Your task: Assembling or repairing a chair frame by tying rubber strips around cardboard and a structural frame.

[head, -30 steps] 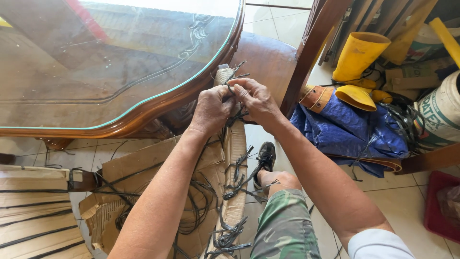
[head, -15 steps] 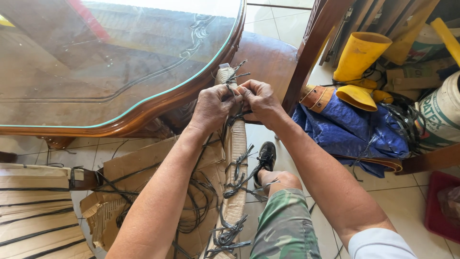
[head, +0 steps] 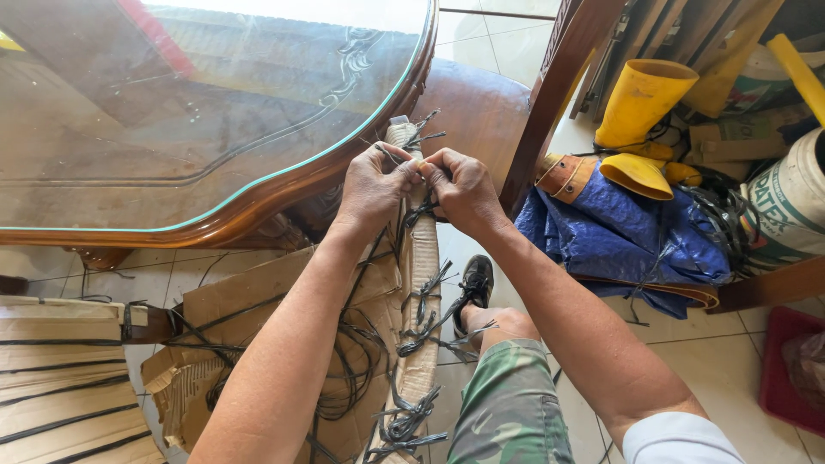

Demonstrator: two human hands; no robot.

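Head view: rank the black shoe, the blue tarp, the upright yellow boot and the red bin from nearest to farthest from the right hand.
From the right hand:
1. Blue tarp, just to its right on the floor.
2. Black shoe, below the hand; close to the tarp's rank, so hard to call.
3. Upright yellow boot, farther right and up.
4. Red bin, at the far right edge.
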